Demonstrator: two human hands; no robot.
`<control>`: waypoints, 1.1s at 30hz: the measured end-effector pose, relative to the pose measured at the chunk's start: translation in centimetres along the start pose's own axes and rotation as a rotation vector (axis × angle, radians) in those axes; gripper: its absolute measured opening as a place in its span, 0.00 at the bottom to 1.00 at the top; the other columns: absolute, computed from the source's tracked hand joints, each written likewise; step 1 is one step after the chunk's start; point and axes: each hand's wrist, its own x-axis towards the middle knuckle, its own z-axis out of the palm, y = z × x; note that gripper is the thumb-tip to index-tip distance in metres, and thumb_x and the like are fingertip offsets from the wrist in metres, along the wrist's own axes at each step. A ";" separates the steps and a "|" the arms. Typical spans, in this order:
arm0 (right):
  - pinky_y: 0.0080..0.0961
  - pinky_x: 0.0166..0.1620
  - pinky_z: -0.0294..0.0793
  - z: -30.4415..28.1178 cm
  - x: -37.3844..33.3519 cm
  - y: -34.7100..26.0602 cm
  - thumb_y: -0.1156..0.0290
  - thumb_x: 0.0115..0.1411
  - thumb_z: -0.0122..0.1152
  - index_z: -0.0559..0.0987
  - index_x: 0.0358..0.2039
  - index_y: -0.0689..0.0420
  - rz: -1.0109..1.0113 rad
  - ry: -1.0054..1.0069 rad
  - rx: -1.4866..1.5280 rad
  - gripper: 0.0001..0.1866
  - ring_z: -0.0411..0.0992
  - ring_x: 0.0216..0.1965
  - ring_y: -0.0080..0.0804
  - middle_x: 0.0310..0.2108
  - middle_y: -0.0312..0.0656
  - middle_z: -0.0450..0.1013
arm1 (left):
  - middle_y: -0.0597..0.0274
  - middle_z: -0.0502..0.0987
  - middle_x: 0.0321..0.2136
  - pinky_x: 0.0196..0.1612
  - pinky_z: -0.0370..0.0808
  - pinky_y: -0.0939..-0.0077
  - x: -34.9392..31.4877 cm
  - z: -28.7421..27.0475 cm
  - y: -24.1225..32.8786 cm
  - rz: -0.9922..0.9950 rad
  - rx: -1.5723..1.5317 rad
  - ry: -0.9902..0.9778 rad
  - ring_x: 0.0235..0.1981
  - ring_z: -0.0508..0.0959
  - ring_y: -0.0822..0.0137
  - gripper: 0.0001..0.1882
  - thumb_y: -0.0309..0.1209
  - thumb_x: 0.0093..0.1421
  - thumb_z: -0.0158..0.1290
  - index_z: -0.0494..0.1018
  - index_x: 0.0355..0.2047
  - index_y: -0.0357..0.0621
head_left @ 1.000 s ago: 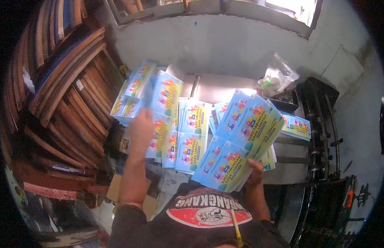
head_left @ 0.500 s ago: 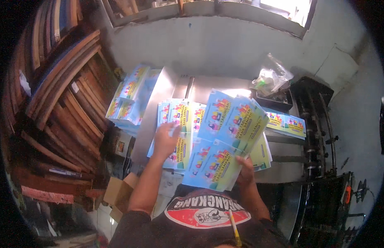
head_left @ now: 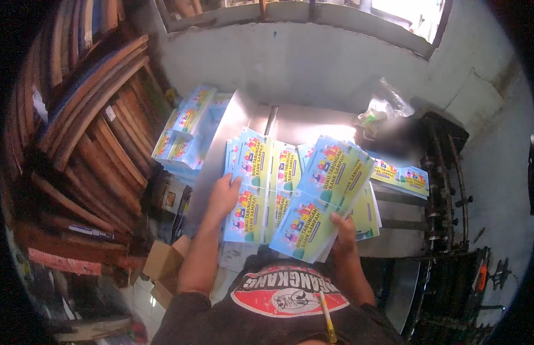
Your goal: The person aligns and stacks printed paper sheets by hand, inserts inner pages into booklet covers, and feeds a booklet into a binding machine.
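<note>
My left hand [head_left: 224, 195] grips the left edge of a printed sheet [head_left: 244, 215], its thumb on top. That sheet is light blue and green with colourful cartoon figures and yellow lettering, and lies over the left part of more sheets alike. My right hand [head_left: 344, 231] holds a few similar printed sheets [head_left: 306, 227] at their lower right edge, tilted and slightly fanned, close in front of my chest. Beneath and between the two, further printed sheets [head_left: 287, 167] overlap on the metal table. How many are in each hand cannot be told.
Tall stacks of the printed sheets [head_left: 189, 112] stand at the back left. More sheets [head_left: 413, 180] lie at the right, near a dark machine [head_left: 436, 221] with rods. A clear plastic bag [head_left: 387, 106] sits behind. Wooden frames [head_left: 100, 126] fill the left side; an open cardboard box [head_left: 163, 261] is below.
My left hand has come down and closed on the left sheet's edge. The sheets in my right hand are less widely fanned than before. The whole view has shifted slightly.
</note>
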 end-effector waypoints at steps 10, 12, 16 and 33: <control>0.40 0.49 0.74 0.0 -0.4 -0.3 0.72 0.56 0.56 0.67 0.53 0.63 -0.006 -0.042 -0.068 0.24 0.73 0.45 0.40 0.46 0.47 0.72 | 0.45 0.73 0.41 0.48 0.67 0.56 1.0 0.8 -1.1 0.053 0.493 0.294 0.47 0.72 0.50 0.19 0.38 0.57 0.52 0.72 0.44 0.39; 0.39 0.49 0.74 0.7 0.0 0.0 0.69 0.60 0.53 0.66 0.54 0.63 0.038 0.018 -0.093 0.22 0.73 0.45 0.40 0.47 0.48 0.71 | 0.49 0.71 0.46 0.50 0.65 0.56 0.3 2.7 -2.1 0.101 0.645 0.360 0.50 0.69 0.51 0.22 0.39 0.56 0.54 0.70 0.48 0.43; 0.40 0.50 0.74 0.6 0.0 1.7 0.68 0.62 0.50 0.65 0.54 0.63 0.074 -0.032 -0.039 0.21 0.73 0.45 0.40 0.48 0.47 0.71 | 0.49 0.77 0.32 0.40 0.71 0.63 -2.4 3.6 3.6 0.535 -0.058 0.044 0.35 0.76 0.56 0.18 0.42 0.58 0.53 0.75 0.37 0.38; 0.41 0.49 0.75 -0.6 1.1 -0.6 0.71 0.64 0.46 0.62 0.57 0.59 -0.058 0.062 0.092 0.21 0.72 0.47 0.41 0.48 0.47 0.70 | 0.44 0.78 0.26 0.34 0.72 0.62 -1.2 -1.7 2.9 0.009 -0.091 0.095 0.29 0.79 0.49 0.20 0.41 0.63 0.46 0.74 0.36 0.33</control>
